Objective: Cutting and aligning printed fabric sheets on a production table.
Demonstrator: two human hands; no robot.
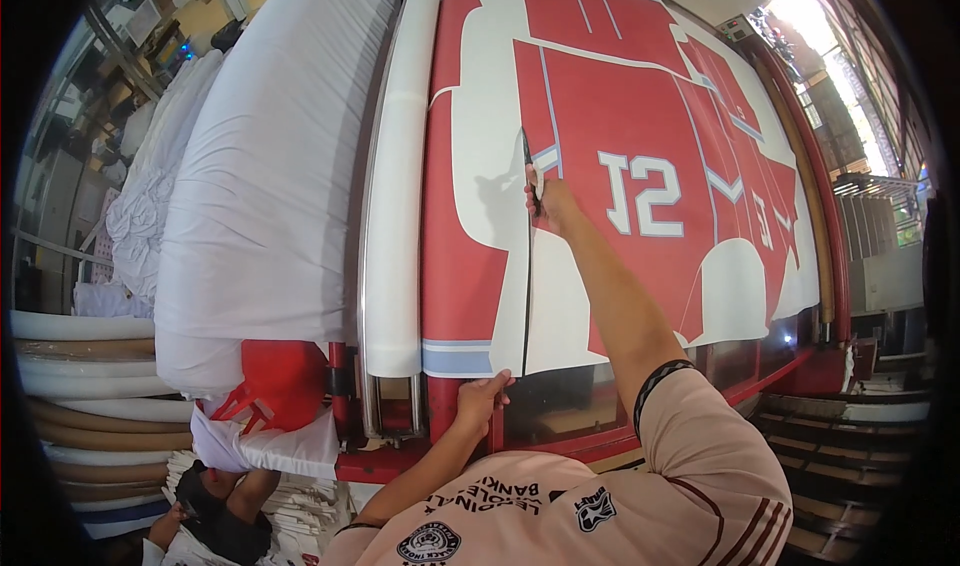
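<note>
My right hand (548, 202) grips black-handled scissors (527, 154) on a large printed sheet (650, 116), with the blades pointing away from me. The sheet shows red garment-panel shapes with white and light-blue trim and large numerals. A long dark slit runs through its white margin from the scissors to the near edge. My left hand (483, 401) is closed on that near edge (500, 372), just left of the slit. A white roll (398, 216) lies along the sheet's left side, on the red-framed machine (440, 411).
White fabric (255, 156) is draped at the left, above red cloth (275, 376). Stacked long rolls (90, 366) lie at lower left, where another person (215, 516) is partly visible. A brown roller (822, 266) runs along the machine's right side; dark slatted racks (820, 466) stand at lower right.
</note>
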